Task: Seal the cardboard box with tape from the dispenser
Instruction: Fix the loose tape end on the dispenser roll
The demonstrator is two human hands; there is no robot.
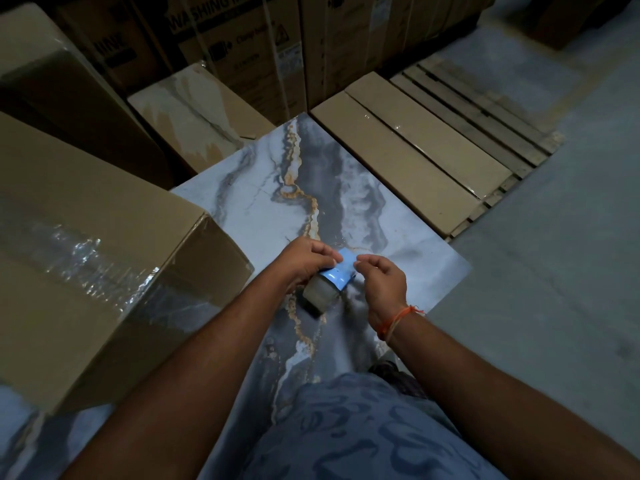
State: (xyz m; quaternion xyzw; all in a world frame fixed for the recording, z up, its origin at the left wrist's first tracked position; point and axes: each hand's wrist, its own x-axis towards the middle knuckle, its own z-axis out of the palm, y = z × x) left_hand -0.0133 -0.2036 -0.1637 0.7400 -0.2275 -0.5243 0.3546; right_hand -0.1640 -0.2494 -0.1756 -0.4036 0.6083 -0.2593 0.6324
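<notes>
A blue tape dispenser (337, 278) with a roll of clear tape (318, 298) hangs in the air over the marbled floor, gripped by my left hand (304, 261). My right hand (382, 284) is at the dispenser's front end, thumb and forefinger pinched together at the tape's edge; the tape end itself is too faint to make out. The big cardboard box (93, 258) stands to the left of my hands, with crinkled clear tape across its top near the corner.
Flat cardboard packs (408, 150) lie on a wooden pallet (485, 109) at the back right. More cartons (194, 112) and tall printed boxes (242, 46) line the back. Grey floor spreads to the right. My patterned trousers fill the bottom.
</notes>
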